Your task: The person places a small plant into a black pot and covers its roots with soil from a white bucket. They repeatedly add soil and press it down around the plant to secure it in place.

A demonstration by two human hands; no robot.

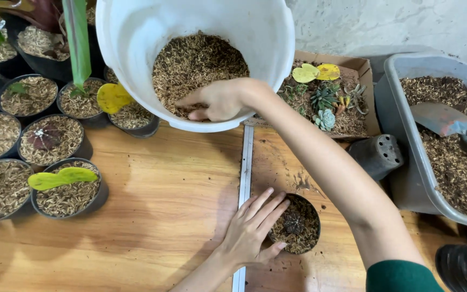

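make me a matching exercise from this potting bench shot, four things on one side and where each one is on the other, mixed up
Things:
1. right hand
2. left hand
3. trowel
4. overturned black pot

Places:
A. lying on its side between the cardboard box and the grey tub
B. inside the tilted white bucket, on the brown husk mix
C. resting on the husk mix in the grey tub
D. against the rim of the small black pot with a dark succulent

Pairs: 1-B, 2-D, 3-C, 4-A

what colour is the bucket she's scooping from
White bucket, holding brown husk mix; clearest in the head view.
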